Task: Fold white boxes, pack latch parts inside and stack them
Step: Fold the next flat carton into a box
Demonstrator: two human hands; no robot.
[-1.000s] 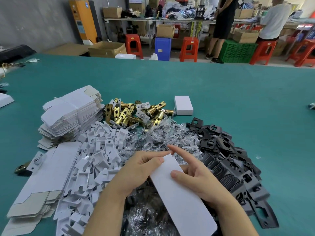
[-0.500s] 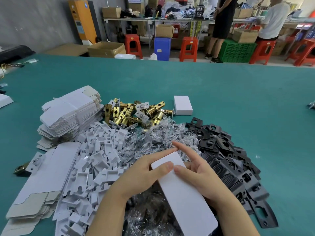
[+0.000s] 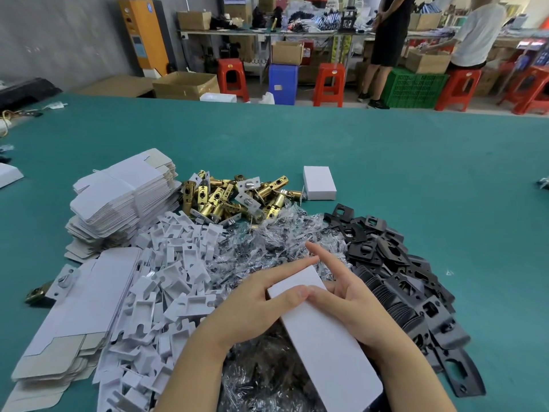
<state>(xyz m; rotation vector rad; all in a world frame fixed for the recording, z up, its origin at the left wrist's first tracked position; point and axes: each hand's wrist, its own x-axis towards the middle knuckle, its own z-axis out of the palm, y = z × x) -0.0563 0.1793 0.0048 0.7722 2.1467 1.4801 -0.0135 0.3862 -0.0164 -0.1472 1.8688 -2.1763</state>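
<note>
Several stools (image 3: 329, 84) (red) beyond table (image 3: 416, 179)

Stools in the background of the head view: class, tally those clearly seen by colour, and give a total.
Red stools: 4
Blue stool: 1
Total: 5

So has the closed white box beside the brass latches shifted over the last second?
No. The closed white box sits where it did, its left edge by the brass latches, while both hands work another box nearer the camera.
</note>
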